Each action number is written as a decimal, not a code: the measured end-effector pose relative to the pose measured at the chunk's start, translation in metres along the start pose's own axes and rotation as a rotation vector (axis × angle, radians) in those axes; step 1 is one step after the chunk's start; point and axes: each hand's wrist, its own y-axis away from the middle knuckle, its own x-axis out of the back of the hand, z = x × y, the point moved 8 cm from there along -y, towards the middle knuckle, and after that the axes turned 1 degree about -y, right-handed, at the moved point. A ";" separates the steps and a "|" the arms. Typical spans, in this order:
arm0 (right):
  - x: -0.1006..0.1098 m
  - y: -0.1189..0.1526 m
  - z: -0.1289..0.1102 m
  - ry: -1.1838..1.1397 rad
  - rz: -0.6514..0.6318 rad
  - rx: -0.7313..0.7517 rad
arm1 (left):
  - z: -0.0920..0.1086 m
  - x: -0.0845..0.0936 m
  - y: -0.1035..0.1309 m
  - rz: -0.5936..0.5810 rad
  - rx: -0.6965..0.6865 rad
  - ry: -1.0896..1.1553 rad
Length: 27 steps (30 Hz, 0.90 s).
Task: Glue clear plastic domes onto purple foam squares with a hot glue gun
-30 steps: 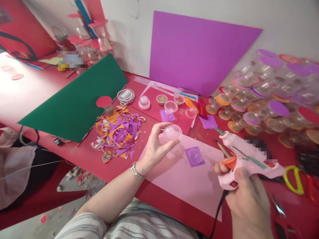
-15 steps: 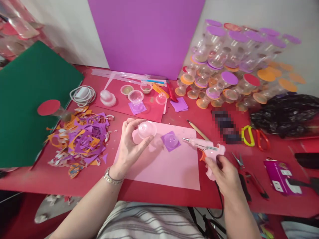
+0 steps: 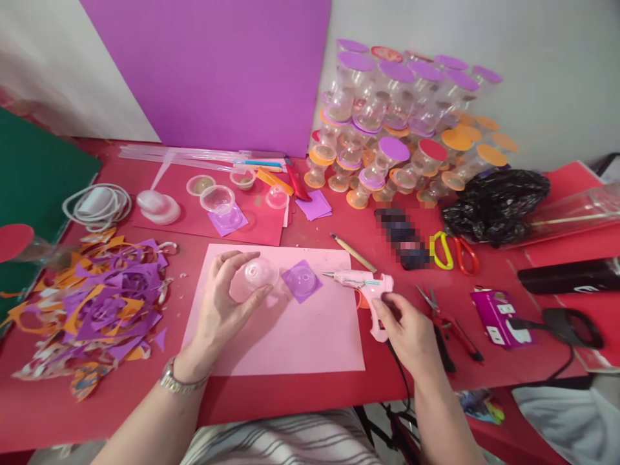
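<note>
Between its thumb and fingers my left hand (image 3: pixel 232 303) holds a clear plastic cup (image 3: pixel 260 274) over the pink sheet (image 3: pixel 290 342). Just right of that cup, another small clear cup (image 3: pixel 307 281) rests on a purple square (image 3: pixel 291 276). My right hand (image 3: pixel 404 329) grips a pink glue gun (image 3: pixel 368 287) by its handle. The metal nozzle points left, a short way from the purple square and not touching it.
Paper scraps (image 3: pixel 111 290) are heaped at the left. Joined cups (image 3: pixel 378 135) stand stacked at the back right. A wooden-handled tool (image 3: pixel 356 253) lies behind the glue gun, pliers (image 3: pixel 455 329) to its right. Behind the sheet are more cups (image 3: pixel 217 200) and purple squares (image 3: pixel 314 205).
The view has swung right, so the table's things appear farther left. Both hands keep their hold. The held cup sits a little lower, nearer the pink sheet.
</note>
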 end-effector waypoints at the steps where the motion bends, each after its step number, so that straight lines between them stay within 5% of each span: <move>1: 0.002 0.000 -0.001 0.020 0.015 0.017 | 0.000 -0.001 0.000 -0.007 -0.005 -0.010; 8: 0.014 -0.001 -0.009 0.149 0.032 0.109 | 0.001 -0.005 -0.001 -0.076 -0.024 -0.117; 13: 0.022 -0.018 -0.036 0.165 0.038 0.265 | 0.012 -0.003 0.005 -0.151 -0.071 -0.238; 20: -0.013 -0.059 -0.067 0.326 -0.099 0.515 | 0.014 -0.002 0.018 -0.300 -0.053 -0.259; 27: -0.038 -0.089 -0.058 0.524 -0.121 0.547 | -0.001 -0.015 0.034 -0.412 0.047 -0.220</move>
